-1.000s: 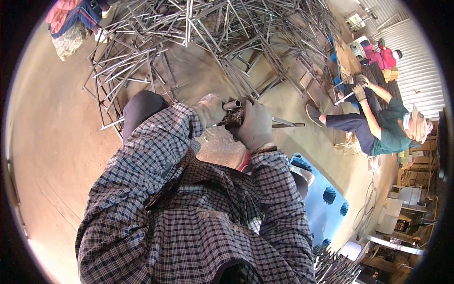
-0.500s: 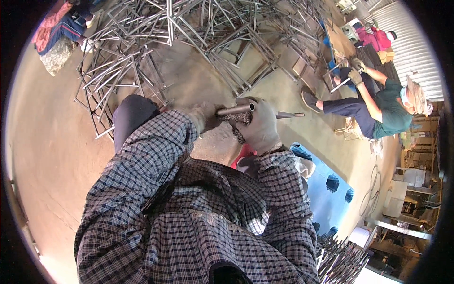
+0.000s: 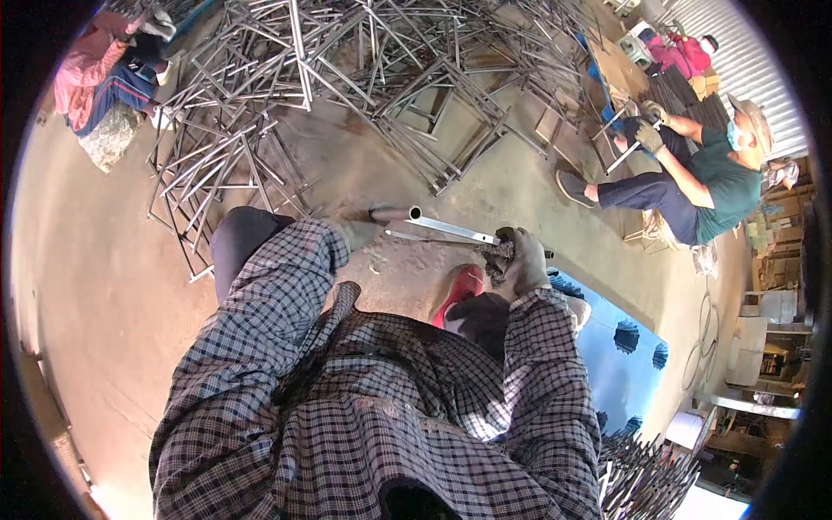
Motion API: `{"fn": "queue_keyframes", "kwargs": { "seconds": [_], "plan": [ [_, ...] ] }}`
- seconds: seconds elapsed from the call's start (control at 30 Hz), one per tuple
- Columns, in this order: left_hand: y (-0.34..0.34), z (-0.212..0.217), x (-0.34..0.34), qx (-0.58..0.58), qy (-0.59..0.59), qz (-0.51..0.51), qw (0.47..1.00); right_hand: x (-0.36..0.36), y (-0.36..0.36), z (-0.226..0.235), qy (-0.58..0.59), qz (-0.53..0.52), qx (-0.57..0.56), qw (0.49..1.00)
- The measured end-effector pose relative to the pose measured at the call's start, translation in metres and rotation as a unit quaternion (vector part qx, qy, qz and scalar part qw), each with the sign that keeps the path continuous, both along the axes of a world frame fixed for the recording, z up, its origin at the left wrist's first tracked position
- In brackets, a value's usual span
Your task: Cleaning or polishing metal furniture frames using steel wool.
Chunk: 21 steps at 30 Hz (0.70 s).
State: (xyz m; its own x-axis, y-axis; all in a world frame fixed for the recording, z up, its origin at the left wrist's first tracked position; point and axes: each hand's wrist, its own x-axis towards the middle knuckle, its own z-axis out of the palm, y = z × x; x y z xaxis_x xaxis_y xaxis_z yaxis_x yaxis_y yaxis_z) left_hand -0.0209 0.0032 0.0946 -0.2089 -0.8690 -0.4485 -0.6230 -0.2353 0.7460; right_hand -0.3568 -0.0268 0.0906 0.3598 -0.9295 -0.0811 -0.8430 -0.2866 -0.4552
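Observation:
In front of me is a metal tube frame [image 3: 455,230], with one round open tube end pointing toward me and a bright bar running to the right. My left hand [image 3: 354,227], in a pale work glove and slightly blurred, is closed on the left part of the frame. A grey wad of steel wool [image 3: 497,256] is in my gloved right hand [image 3: 526,264], its fingers wrapped around the wool and the right end of the bar. A dark tube tip pokes out just past that hand. Below, a red shoe [image 3: 462,288] rests on the floor.
A tangled heap of metal tube frames [image 3: 364,69] spreads across the far floor. A blue sheet [image 3: 611,342] lies at right, above a bundle of thin rods [image 3: 646,477]. One co-worker [image 3: 728,173] sits at right handling a tube; another person [image 3: 95,74] sits far left.
My right hand has moved right and down with the steel wool, away from my left hand, exposing the bright bar between them. My left hand has shifted slightly left.

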Motion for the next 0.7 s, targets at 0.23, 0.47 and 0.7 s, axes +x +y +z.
{"fn": "queue_keyframes", "kwargs": {
  "seconds": [0.23,0.47,0.7],
  "plan": [
    [0.009,0.003,-0.001,-0.112,0.062,0.065,0.99,0.119,0.032,0.073,-0.133,0.068,-0.029,0.988],
    [0.006,-0.044,0.014,0.041,0.445,0.194,0.874,0.116,0.026,0.072,-0.173,0.08,0.027,0.981],
    [0.002,-0.091,0.037,-0.03,0.071,0.063,0.995,-0.015,0.027,-0.038,-0.366,-0.141,0.253,0.884]
  ]
}}
